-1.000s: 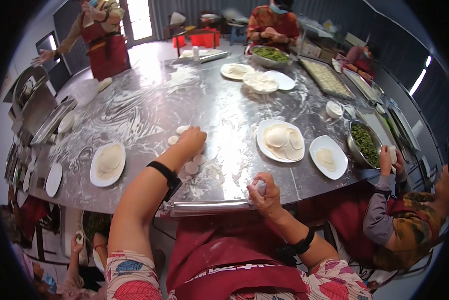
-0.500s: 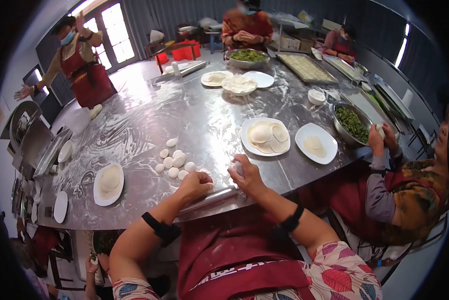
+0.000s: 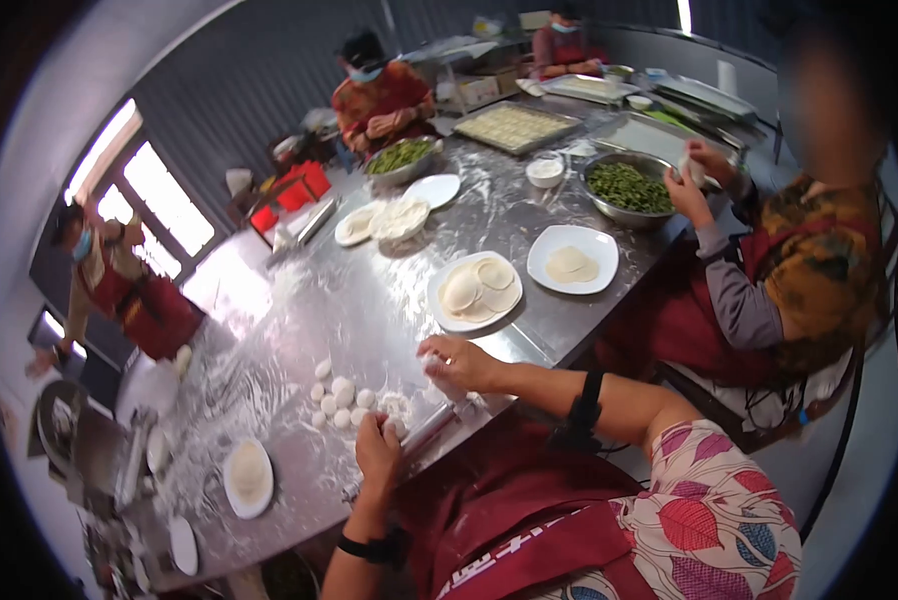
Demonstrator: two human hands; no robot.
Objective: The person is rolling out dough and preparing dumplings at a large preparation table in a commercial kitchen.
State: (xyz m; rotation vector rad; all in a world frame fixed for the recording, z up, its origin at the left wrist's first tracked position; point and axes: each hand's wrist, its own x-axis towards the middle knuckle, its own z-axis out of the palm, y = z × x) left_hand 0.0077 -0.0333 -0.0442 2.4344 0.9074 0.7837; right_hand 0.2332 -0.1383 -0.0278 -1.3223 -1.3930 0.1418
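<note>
My left hand (image 3: 377,452) is closed, with a small piece of white dough (image 3: 397,428) showing at its fingertips over the table's near edge. Farther right, my right hand (image 3: 466,364) curls round a whitish, stubby thing (image 3: 437,368); its kind is not clear. Between the hands, a shiny metal bar-like strip (image 3: 429,428) runs along the table edge. Loose flour (image 3: 397,404) lies just beyond my left hand, beside a cluster of small round dough pieces (image 3: 342,398). Past my right hand sits a white plate (image 3: 452,318) of stacked flat dough wrappers (image 3: 479,287).
Another plate (image 3: 567,288) holds a wrapper; one more plate (image 3: 237,500) lies left. A flour bowl (image 3: 401,236) and a bowl of chopped greens (image 3: 629,188) stand farther off. A co-worker (image 3: 769,270) sits close on my right; others are around the table.
My view has turned, so the table appears tilted and shifted. My hands stay near the table edge, the right one now higher than the left. Loose flour shows by the dough pieces.
</note>
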